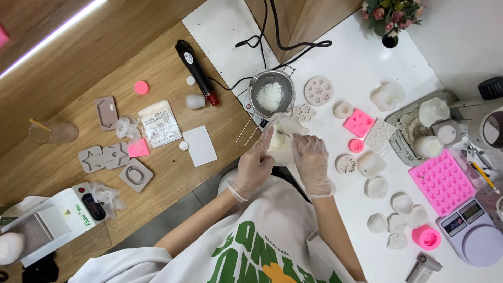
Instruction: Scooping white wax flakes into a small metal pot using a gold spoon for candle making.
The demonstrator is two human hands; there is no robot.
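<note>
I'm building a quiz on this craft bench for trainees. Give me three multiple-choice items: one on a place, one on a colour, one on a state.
1. Where is the digital scale?
A. near right corner
B. far left corner
C. beside the flowers

2. What colour is the large many-celled mould tray?
A. blue
B. pink
C. black

3. What covers the left hand and right hand?
A. nothing
B. thick mitts
C. thin clear gloves

Key:
1 A, it sits at the white table's near right corner.
2 B, the tray is bright pink.
3 C, both hands wear see-through gloves while gripping a translucent white piece.
</note>
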